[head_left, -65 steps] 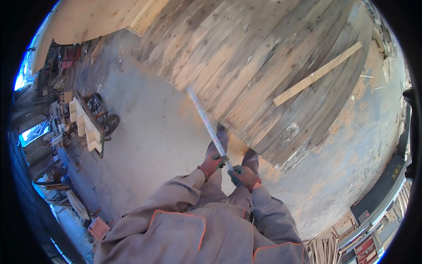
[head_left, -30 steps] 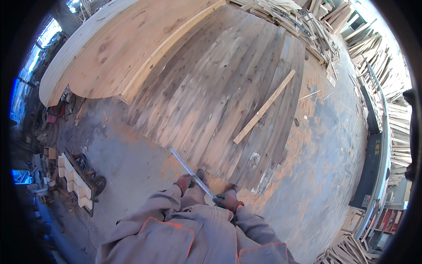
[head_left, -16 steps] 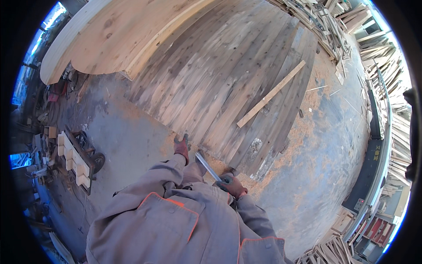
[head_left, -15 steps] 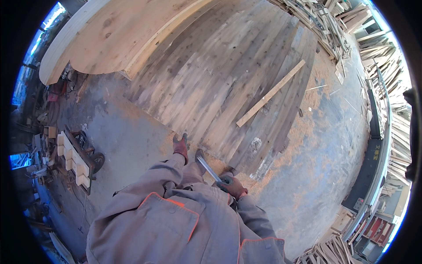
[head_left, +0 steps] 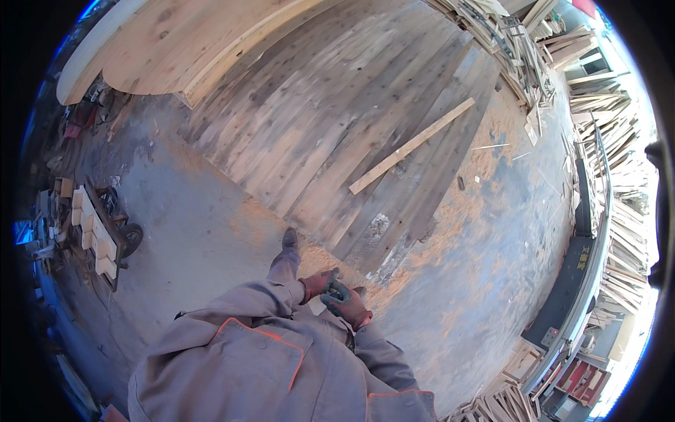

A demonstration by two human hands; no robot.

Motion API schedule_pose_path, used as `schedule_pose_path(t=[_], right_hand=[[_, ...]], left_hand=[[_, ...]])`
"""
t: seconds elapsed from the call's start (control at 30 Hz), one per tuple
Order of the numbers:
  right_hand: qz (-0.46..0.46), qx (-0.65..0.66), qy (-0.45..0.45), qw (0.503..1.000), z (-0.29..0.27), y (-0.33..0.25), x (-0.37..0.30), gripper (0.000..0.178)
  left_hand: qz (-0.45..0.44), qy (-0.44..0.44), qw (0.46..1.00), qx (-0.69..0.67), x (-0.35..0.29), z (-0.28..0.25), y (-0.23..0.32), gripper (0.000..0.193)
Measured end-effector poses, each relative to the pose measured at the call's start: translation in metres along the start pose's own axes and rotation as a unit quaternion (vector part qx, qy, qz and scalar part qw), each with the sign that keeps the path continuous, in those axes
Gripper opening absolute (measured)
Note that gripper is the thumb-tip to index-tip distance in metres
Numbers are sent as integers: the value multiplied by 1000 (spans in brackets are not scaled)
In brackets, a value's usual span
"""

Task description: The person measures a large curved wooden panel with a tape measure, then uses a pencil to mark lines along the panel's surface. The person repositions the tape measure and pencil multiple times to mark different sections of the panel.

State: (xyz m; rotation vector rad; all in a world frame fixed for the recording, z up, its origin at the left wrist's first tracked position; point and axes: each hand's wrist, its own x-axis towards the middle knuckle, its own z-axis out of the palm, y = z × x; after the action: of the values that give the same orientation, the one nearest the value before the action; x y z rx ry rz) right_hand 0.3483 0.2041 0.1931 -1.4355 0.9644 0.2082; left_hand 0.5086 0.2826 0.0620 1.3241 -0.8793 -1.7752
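Observation:
My left hand (head_left: 318, 283) and my right hand (head_left: 346, 305) meet in front of my waist, both in red-brown work gloves with dark grip patches. Their fingers are bent and close together, nearly touching. Whatever lies between them is too small or hidden to make out. Just beyond them my boot (head_left: 290, 239) stands near the edge of a floor-level platform of worn planks (head_left: 302, 141). On those planks lies a long, pale wooden batten (head_left: 411, 146), set at an angle.
A large curved wooden panel (head_left: 183, 42) stands at the upper left. A wheeled cart (head_left: 105, 239) with pale stepped blocks is at the left. Scrap wood piles (head_left: 524, 60) and a long dark machine bed (head_left: 566, 288) line the right. Sawdust (head_left: 450, 211) covers parts of the floor.
My left hand has come back and right to join my right hand. The long silvery strip seen in my right hand earlier no longer shows. My view has shifted, and one leg is stepping forward.

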Motion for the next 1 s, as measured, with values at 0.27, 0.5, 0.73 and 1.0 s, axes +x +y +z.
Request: schedule_pose_path(t=[0.27,0.5,0.73,1.0], right_hand=[[6,357,23,934,-64,147,-109,58],[11,435,189,880,-155,308,-286,48],[100,460,366,803,-226,406,-405,41],[119,465,299,825,-330,392,-389,50]], left_hand=[[-163,129,942,-262,59,131,-1,50],[-220,218,949,-52,117,212,-13,46],[-225,166,874,398,173,255,-4,50],[-243,220,862,386,242,308,8,51]])
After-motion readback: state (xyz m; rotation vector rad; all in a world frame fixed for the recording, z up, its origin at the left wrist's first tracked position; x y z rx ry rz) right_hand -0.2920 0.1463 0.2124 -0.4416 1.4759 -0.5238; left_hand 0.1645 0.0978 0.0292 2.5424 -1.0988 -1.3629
